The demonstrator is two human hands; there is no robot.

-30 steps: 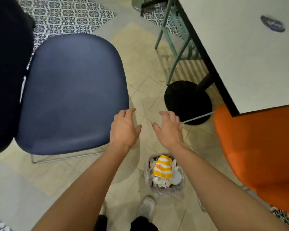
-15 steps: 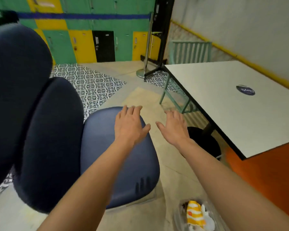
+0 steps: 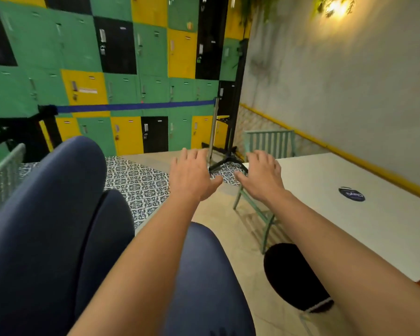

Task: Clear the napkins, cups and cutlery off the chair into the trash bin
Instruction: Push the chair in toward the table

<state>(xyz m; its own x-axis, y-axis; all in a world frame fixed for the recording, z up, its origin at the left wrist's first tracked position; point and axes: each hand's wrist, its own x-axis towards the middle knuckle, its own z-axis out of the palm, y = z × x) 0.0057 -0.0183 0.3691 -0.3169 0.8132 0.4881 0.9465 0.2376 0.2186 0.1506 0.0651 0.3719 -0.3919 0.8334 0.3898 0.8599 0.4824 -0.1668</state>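
Navy-blue upholstery is seen on the chair [image 3: 211,287], whose seat occupies the lower centre of the view, with its backrest [image 3: 107,243] raised at the left. A second, larger navy padded form [image 3: 41,214] is located just beside the backrest, further left. The left part of the seat is covered by the left forearm.

The left hand [image 3: 192,177] is held palm down with fingers extended and slightly spread; nothing is gripped. The right hand [image 3: 262,177] is held likewise, fingers relaxed and holding nothing. Both hands are suspended in the air beyond the far edge of the seat, near each other but apart, thumbs pointed inward.

A white table [image 3: 361,234] is positioned at the right. Its near long edge runs diagonally from behind the right hand towards the lower right. A black round base [image 3: 294,275] is set on the floor below that edge. A strip of beige floor [image 3: 238,238] is left open between the seat's right edge and the base. A pale-green slatted chair [image 3: 269,141] is placed at the table's far end, its legs reaching into that strip.

Further ahead, patterned floor tiles [image 3: 141,183] extend to a wall of green, yellow and black lockers [image 3: 131,69]. A blue barrier belt [image 3: 136,106] is stretched across them to a metal post [image 3: 214,132].
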